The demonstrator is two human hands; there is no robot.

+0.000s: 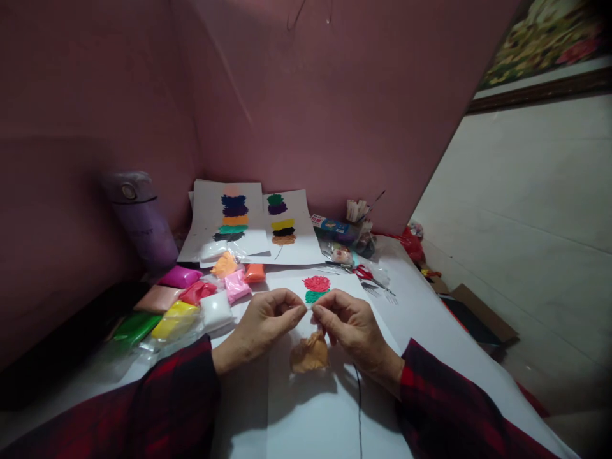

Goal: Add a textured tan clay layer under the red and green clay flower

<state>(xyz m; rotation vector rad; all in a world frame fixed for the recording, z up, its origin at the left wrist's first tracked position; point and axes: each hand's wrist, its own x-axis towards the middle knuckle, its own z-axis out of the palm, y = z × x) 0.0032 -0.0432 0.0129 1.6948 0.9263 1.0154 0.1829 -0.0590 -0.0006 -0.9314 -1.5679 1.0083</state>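
My left hand (269, 323) is closed in a pinch, with thumb and forefinger meeting above the white paper (287, 414). Fingertip to fingertip with it, almost touching, my right hand (354, 326) pinches too. Whatever lies between the fingertips is too small to make out. Just below them is a packet of tan clay (310, 354), close to the lower fingers of my right hand; I cannot tell whether they touch it. Beyond the fingertips, a red clay patch (317, 284) and a green clay patch (314, 297) are spread on the paper. A thin black cord (359, 408) runs down beside my right wrist.
Several coloured clay packets (174, 320) lie at the left, before a purple bottle (146, 223). Sheets with colour patches (255, 242) lean at the back wall. Red-handled scissors (364, 273) and a blue-labelled package (329, 223) are at the back right. The table edge (478, 363) slopes away rightward.
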